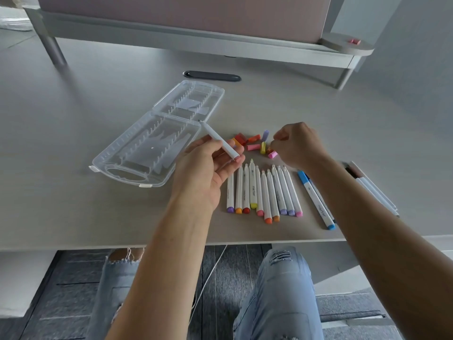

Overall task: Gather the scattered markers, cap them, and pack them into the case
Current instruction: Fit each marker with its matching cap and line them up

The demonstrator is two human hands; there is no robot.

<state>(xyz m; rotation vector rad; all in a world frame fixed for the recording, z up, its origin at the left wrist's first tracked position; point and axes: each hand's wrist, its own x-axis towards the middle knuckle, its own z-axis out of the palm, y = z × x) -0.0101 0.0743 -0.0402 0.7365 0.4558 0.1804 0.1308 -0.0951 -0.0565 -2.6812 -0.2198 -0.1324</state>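
My left hand (208, 165) holds a white uncapped marker (219, 141) slanted up and to the left, its tip near the clear plastic case (137, 148), which lies open and empty on the desk. My right hand (297, 146) reaches into a pile of loose coloured caps (255, 143), fingertips pinched; whether a cap is in them I cannot tell. Below the hands, several uncapped white markers (264, 192) lie side by side, coloured ends toward me. Two capped blue markers (316, 200) lie to their right.
A few more markers (375, 190) lie at the desk's right edge behind my right forearm. A dark oval cable grommet (212, 76) sits beyond the case. A raised shelf (196, 35) spans the back, with a small pink item (355, 41) on it. The desk's front edge is close below the markers.
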